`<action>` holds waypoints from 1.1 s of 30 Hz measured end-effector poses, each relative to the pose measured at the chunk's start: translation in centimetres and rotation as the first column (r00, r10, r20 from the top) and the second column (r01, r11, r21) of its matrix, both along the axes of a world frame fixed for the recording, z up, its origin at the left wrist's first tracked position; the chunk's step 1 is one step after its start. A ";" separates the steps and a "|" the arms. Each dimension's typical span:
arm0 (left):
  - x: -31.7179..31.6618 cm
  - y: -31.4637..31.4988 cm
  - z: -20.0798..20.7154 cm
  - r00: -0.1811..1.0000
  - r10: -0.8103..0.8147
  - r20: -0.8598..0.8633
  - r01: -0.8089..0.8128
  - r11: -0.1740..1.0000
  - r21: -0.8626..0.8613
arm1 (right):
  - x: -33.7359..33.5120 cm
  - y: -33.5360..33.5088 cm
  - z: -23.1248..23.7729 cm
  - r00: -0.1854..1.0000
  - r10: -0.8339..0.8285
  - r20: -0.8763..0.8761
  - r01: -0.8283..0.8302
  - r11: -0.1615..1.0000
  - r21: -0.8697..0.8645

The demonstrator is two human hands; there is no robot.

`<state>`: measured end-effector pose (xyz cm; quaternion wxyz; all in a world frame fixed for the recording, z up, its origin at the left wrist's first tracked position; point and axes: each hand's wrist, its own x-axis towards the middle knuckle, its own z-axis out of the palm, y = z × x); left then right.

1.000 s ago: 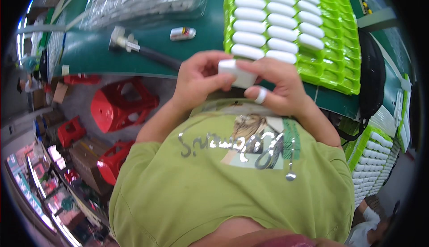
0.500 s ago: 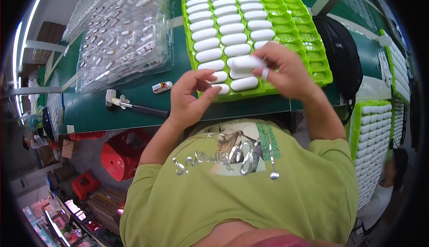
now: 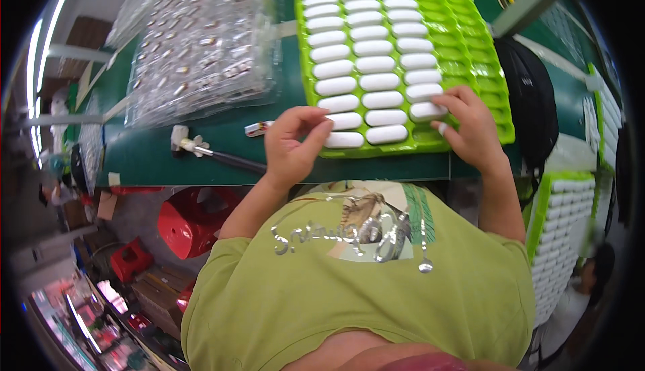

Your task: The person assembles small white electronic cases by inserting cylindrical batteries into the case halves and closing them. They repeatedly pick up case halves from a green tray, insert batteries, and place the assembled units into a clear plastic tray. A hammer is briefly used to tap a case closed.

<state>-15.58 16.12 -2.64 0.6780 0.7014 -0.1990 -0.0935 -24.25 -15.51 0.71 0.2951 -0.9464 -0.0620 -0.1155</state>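
A bright green tray (image 3: 420, 147) of oval pockets lies on the table, its left columns filled with white capsule-shaped pieces (image 3: 386, 134). My right hand (image 3: 470, 126) is at the near end of the third column. Its thumb and forefinger close round the right end of one white capsule-shaped piece (image 3: 426, 110), which lies at a pocket there. By the tray's near left corner is my left hand (image 3: 293, 141), fingers curled but thumb and forefinger apart. Its fingertips come close to the outermost pieces, and nothing shows between them.
Left of the tray, clear plastic blister sheets (image 3: 195, 49) with small metallic parts are stacked. A hammer (image 3: 218, 156) and a small red-and-silver cylinder (image 3: 257, 128) lie nearer. To the right are a black bag (image 3: 527, 96) and another filled green tray (image 3: 561, 216). Red stools (image 3: 188, 226) stand below the table.
My right hand has moved right, from above the second column to the third, where a white piece now lies under its fingers. My left hand stays by the tray's corner. The view has shifted slightly.
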 end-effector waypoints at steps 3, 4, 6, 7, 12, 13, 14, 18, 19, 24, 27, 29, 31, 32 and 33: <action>0.5 0.1 0.6 0.996 -0.005 0.086 -0.002 0.997 0.078 | 0.6 0.1 -0.1 0.999 0.018 0.036 -0.017 1.000 -0.012; 0.8 0.1 1.0 0.994 -0.006 0.108 -0.003 0.997 0.082 | 0.6 0.4 0.3 0.999 -0.020 0.038 0.017 0.996 0.085; 1.9 0.5 2.1 0.987 0.002 0.159 -0.019 0.994 0.105 | 1.6 0.8 0.9 0.996 -0.060 0.068 0.045 0.977 0.211; 2.8 0.7 2.8 0.982 0.010 0.188 -0.034 0.992 0.123 | 2.1 1.0 1.2 0.992 -0.067 0.104 0.040 0.970 0.239; 10.6 0.9 7.0 0.866 0.092 0.491 -0.267 0.916 0.298 | 5.3 2.5 1.0 0.976 -0.063 0.209 -0.005 0.950 0.311; 12.7 1.0 7.7 0.813 0.085 0.577 -0.352 0.860 0.369 | 5.6 3.0 0.9 0.975 -0.057 0.217 -0.019 0.943 0.332; 15.1 1.3 7.9 0.756 0.076 0.650 -0.433 0.803 0.409 | 6.3 3.3 0.6 0.971 -0.046 0.235 -0.041 0.934 0.354; 24.0 2.3 7.3 0.640 -0.012 0.768 -0.624 0.574 0.530 | 6.9 3.1 -0.5 0.958 -0.090 0.271 -0.049 0.883 0.466; 25.4 1.8 7.8 0.671 -0.010 0.741 -0.622 0.535 0.571 | 6.8 2.4 -0.6 0.953 -0.116 0.281 -0.041 0.867 0.497; 30.7 -0.2 9.2 0.759 0.055 0.649 -0.613 0.396 0.684 | 6.5 0.6 -2.0 0.955 -0.201 0.217 0.016 0.766 0.642; 33.1 -0.3 10.1 0.768 0.100 0.633 -0.631 0.288 0.720 | 6.9 0.9 -1.6 0.953 -0.198 0.229 0.006 0.769 0.639; 34.8 0.0 10.3 0.747 0.100 0.657 -0.665 0.137 0.735 | 6.8 0.8 -1.7 0.965 -0.157 0.212 -0.020 0.757 0.653; 36.8 -1.8 10.9 0.719 0.029 0.695 -0.695 0.051 0.717 | 5.6 -0.2 -2.0 0.968 -0.187 0.166 0.034 0.753 0.657; 37.7 -0.9 10.7 0.687 0.005 0.727 -0.727 0.016 0.687 | 5.9 0.0 -1.9 0.971 -0.162 0.174 0.002 0.737 0.676; 38.6 -0.4 10.0 0.659 -0.031 0.751 -0.752 0.004 0.659 | 6.2 0.5 -1.8 0.971 -0.159 0.178 -0.008 0.725 0.689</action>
